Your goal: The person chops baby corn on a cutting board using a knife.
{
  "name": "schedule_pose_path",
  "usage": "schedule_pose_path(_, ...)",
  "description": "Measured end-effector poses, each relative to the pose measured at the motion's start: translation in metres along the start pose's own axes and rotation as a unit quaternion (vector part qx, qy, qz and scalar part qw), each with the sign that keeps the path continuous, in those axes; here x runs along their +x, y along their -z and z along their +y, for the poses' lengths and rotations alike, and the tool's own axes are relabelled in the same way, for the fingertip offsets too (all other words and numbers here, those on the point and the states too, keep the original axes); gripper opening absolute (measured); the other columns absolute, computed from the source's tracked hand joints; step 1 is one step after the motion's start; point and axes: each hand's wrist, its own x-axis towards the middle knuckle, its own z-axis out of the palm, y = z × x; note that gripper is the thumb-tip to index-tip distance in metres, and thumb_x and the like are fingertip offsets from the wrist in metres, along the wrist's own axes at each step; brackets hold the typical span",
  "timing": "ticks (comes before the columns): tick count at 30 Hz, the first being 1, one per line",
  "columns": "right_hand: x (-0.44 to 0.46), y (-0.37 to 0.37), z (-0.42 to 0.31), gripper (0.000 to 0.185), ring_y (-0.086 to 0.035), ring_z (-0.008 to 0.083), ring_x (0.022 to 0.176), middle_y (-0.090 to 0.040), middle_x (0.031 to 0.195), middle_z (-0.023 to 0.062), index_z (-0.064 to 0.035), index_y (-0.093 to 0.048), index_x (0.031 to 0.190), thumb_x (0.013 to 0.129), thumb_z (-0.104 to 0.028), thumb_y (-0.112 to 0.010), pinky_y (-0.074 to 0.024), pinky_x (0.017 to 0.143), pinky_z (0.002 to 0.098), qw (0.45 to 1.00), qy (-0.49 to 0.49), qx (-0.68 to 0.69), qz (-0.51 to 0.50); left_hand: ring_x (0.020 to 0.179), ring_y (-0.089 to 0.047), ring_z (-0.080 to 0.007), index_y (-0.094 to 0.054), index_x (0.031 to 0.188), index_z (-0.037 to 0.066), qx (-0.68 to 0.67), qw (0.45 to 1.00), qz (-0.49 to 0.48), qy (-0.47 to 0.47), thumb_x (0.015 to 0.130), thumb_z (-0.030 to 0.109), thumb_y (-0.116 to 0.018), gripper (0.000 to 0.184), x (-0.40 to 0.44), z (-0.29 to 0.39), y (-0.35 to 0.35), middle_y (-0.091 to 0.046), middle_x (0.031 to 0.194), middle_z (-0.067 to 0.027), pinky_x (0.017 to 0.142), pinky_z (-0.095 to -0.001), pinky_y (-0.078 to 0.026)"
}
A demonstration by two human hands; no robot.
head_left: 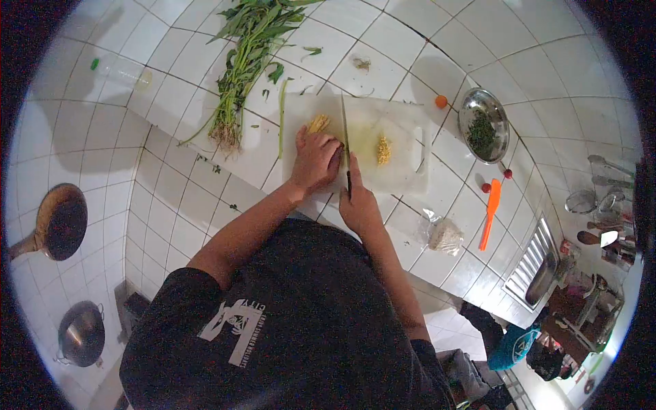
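My right hand (361, 203) grips a kitchen knife (346, 126), its index finger stretched along the handle and the blade pointing away from me. The blade stands over a white cutting board (403, 181). Left of the knife, my left hand (316, 158) is closed over a yellow vegetable (318, 124) that looks like baby corn; the fingers hide most of it. To the right of the blade lies a small heap of chopped yellow pieces (384, 149). A long green stem (281, 119) lies along the board's left edge.
Leafy greens with roots (242, 82) lie at the upper left, near a plastic bottle (123, 72). Rightward are a steel bowl of chopped greens (484, 130), an orange fruit (441, 102), an orange peeler-like tool or knife (490, 215) and a clear bag (445, 236).
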Motion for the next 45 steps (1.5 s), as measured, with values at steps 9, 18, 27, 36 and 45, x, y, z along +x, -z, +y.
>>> schedule_pose_path(9, 0.010, -0.004, 0.024, 0.082, -0.065, 0.0535, 0.079, -0.067, 0.084, 0.0343, -0.0141, -0.012, 0.161, 0.090, -0.010, -0.053, -0.0506, 0.073, 0.0623, 0.996, 0.044, -0.012, 0.081, 0.095, -0.060, -0.0319, -0.057, 0.103, 0.009, -0.033, 0.999, 0.027, 0.009, 0.092, 0.019, -0.067, 0.018, 0.001, 0.002, 0.004, -0.061, 0.092, -0.0095, 0.110, -0.0605, -0.027)
schedule_pose_path(18, -0.008, 0.002, 0.051, 0.064, -0.066, 0.0512, 0.078, -0.068, 0.083, 0.0303, -0.0084, -0.031, 0.151, 0.095, -0.023, -0.059, -0.0516, 0.070, 0.0583, 0.985, -0.011, 0.020, 0.171, 0.100, -0.058, -0.0321, -0.062, 0.106, 0.009, -0.059, 0.996, -0.033, -0.052, 0.086, 0.015, -0.066, 0.021, 0.001, -0.005, 0.006, -0.060, 0.098, -0.0089, 0.108, -0.0604, -0.028)
schedule_pose_path(27, -0.022, 0.012, 0.031, 0.049, -0.068, 0.0501, 0.082, -0.069, 0.088, 0.0305, -0.0088, -0.043, 0.140, 0.097, -0.024, -0.061, -0.0529, 0.072, 0.0547, 0.983, 0.023, 0.064, 0.170, 0.108, -0.058, -0.0272, -0.067, 0.120, 0.011, 0.053, 0.989, -0.111, -0.088, 0.080, 0.018, -0.069, 0.041, 0.008, 0.035, -0.002, -0.060, 0.104, -0.0081, 0.111, -0.0595, -0.026)
schedule_pose_path(36, -0.022, 0.011, 0.038, 0.053, -0.070, 0.0453, 0.083, -0.071, 0.097, 0.0263, -0.0117, -0.045, 0.142, 0.093, -0.023, -0.063, -0.0555, 0.072, 0.0522, 0.978, 0.026, -0.044, 0.201, 0.117, -0.054, -0.0315, -0.062, 0.125, 0.009, -0.028, 0.994, -0.039, -0.093, 0.084, 0.020, -0.067, 0.043, 0.013, 0.046, 0.028, -0.057, 0.121, -0.0121, 0.111, -0.0598, -0.025)
schedule_pose_path(45, -0.022, 0.010, 0.042, 0.056, -0.071, 0.0393, 0.084, -0.071, 0.097, 0.0191, -0.0105, -0.052, 0.139, 0.086, -0.022, -0.067, -0.0566, 0.071, 0.0504, 0.974, 0.041, -0.126, 0.185, 0.145, -0.032, -0.0368, -0.064, 0.128, 0.011, 0.033, 0.986, -0.130, -0.097, 0.098, 0.046, -0.056, 0.047, 0.030, 0.058, 0.025, -0.040, 0.152, -0.0193, 0.114, -0.0717, -0.009)
